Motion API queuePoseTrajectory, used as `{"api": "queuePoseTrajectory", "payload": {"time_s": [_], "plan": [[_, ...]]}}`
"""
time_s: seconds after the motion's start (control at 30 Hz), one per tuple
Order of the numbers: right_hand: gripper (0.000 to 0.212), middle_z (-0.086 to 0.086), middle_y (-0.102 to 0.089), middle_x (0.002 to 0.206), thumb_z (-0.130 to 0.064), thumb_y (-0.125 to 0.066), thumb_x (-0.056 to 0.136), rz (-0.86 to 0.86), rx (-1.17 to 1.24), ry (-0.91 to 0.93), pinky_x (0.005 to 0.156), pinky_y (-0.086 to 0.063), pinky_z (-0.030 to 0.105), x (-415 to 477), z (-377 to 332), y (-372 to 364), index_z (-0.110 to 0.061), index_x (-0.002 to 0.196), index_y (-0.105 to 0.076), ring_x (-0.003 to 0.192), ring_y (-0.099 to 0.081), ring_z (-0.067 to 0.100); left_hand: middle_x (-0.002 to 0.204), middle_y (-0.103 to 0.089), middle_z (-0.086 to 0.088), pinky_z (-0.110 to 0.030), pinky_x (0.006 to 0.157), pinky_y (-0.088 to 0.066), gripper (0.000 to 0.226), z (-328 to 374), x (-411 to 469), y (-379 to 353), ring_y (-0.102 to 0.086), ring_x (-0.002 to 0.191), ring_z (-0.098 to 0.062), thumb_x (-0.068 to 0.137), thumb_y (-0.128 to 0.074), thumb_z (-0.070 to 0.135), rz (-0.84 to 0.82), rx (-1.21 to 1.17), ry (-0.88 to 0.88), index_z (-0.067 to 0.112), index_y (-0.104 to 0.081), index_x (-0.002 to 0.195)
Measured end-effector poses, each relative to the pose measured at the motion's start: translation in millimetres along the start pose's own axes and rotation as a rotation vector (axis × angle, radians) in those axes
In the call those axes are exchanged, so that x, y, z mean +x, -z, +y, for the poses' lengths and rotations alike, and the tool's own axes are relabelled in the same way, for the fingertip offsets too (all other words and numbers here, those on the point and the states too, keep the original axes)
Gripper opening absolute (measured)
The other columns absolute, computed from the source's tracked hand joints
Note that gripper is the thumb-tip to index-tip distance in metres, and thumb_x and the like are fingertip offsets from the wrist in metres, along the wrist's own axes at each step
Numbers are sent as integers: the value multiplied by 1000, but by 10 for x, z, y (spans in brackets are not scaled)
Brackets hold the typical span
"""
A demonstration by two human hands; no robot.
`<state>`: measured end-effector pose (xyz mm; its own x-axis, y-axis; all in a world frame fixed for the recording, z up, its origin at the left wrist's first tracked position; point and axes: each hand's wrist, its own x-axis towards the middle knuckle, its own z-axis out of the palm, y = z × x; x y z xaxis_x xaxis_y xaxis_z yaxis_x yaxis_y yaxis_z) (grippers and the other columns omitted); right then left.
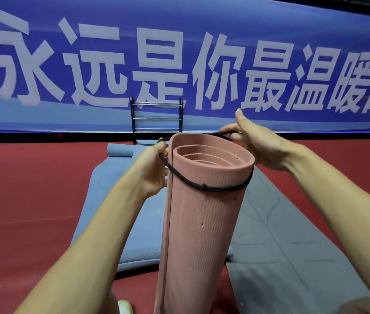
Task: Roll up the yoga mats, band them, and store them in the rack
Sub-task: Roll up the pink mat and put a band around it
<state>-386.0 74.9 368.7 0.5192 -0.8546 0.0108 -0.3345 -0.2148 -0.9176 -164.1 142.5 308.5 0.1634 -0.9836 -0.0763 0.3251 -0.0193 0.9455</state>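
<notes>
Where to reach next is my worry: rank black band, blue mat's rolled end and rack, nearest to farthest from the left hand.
1. Black band: pinched by the left hand, round the pink mat.
2. Blue mat's rolled end: on the floor beyond, leftward.
3. Rack: farthest, against the banner.

The pink mat point(202, 223) is standing upright, rolled, with a black band point(204, 187) looping slantwise around its top end. Behind it, a blue mat point(111, 200) is lying flat to its left, far end partly rolled. A grey mat point(281, 245) is lying flat to its right, and the rack point(156, 118) is standing beyond.
</notes>
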Motion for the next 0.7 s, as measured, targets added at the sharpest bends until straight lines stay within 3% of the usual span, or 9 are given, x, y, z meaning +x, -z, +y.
{"api": "queuePoseTrajectory", "payload": {"time_s": [0.03, 0.13, 0.17, 0.23, 0.3, 0.37, 0.43, 0.6, 0.7], "plan": [[84, 4, -59, 135, -83, -27, 77, -44, 32, -49, 93, -45, 56, 21, 39, -1, -21, 124, -59, 117, -56, 44, 86, -56, 1, -34, 80, -46, 25, -7, 16, 17, -52, 92, -22, 99, -42, 29, -25, -11, 24, 24, -55, 78], [90, 16, -64, 125, -79, -12, 83, -127, 145, -124, 88, -49, 39, -12, 167, -51, -16, 117, -67, 112, -59, 30, 73, -63, 1, -27, 64, -53, 40, -69, 7, 27, -60, 72, -15, 92, -39, 1, -97, 4, 36, 13, -68, 69], [87, 12, -66, 122, -78, -9, 85, -123, 198, -127, 89, -50, 36, -38, 240, -73, -21, 115, -68, 112, -61, 24, 75, -67, -2, -24, 61, -53, 39, -99, 3, 12, -62, 68, -13, 88, -38, -7, -104, 41, 19, 6, -73, 76], [81, 8, -68, 120, -76, -8, 87, -59, 316, -83, 98, -48, 38, -80, 388, -100, -29, 116, -68, 113, -62, 19, 91, -68, -8, -22, 63, -54, 35, -180, 20, -4, -63, 75, -14, 86, -41, -12, -63, 129, -57, -5, -65, 110], [80, 14, -65, 124, -77, -10, 85, 10, 365, -4, 100, -44, 37, -101, 532, -112, -32, 115, -70, 109, -60, 23, 88, -67, -5, -22, 61, -52, 34, -264, 23, -35, -61, 71, -11, 88, -46, -9, 13, 192, -130, -3, -58, 119], [77, 13, -62, 126, -79, -15, 80, 37, 336, 62, 101, -45, 45, -155, 631, -166, -37, 118, -67, 110, -58, 27, 82, -66, -1, -23, 57, -51, 31, -330, 3, -83, -60, 64, -7, 90, -47, -5, 76, 211, -179, 6, -60, 115], [76, 0, -63, 128, -81, -22, 74, 42, 327, 102, 97, -45, 43, -219, 763, -257, -41, 129, -57, 117, -55, 18, 86, -66, 0, -22, 54, -50, 31, -370, -23, -125, -61, 63, -4, 91, -44, -4, 97, 212, -203, 11, -62, 112], [111, -17, -60, 129, -95, -56, 41, 100, 288, 174, 101, -41, 33, -250, 985, -411, -33, 133, -53, 122, -52, 0, 100, -64, 2, -19, 55, -50, 34, -430, -33, -198, -60, 76, -5, 91, -40, -5, 155, 266, -298, 13, -59, 111], [92, -17, -66, 117, -79, -71, 50, 85, 281, 193, 92, -49, 27, -251, 980, -392, -28, 124, -55, 106, -61, -5, 109, -59, 5, -26, 72, -54, 42, -425, -19, -176, -60, 93, -11, 87, -44, -12, 151, 390, -497, 24, -53, 107]]}}
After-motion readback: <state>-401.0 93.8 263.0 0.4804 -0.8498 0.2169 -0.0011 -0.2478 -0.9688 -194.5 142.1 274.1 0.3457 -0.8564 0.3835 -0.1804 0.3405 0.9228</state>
